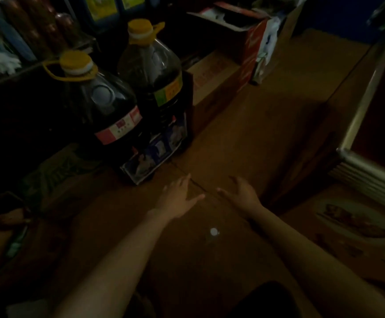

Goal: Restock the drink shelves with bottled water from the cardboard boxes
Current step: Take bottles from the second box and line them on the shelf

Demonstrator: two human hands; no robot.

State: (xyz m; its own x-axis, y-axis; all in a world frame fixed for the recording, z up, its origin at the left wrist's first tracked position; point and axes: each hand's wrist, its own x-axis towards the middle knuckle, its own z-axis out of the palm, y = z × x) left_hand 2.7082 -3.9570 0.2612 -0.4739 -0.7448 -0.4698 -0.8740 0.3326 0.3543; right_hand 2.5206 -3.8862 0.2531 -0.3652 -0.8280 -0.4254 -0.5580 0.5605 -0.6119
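Reaching over a closed cardboard box [210,138], left hand [176,198] and right hand [242,193] spread fingers; labels unreadable.

Large brown cardboard box [221,157], flaps closed, centre seam showing, lying flat, dimly lit.

Dim light. Both bare arms reach forward over a closed cardboard box [210,260], its flap seam running between the hands. The left hand [177,198] and right hand [242,193] have fingers spread and hold nothing. At 11 o'clock stand two dark jugs [99,106] [150,65] with yellow caps. At 1 o'clock sits an opened red carton [251,37]. A metal rail [366,97] runs along 3 o'clock.
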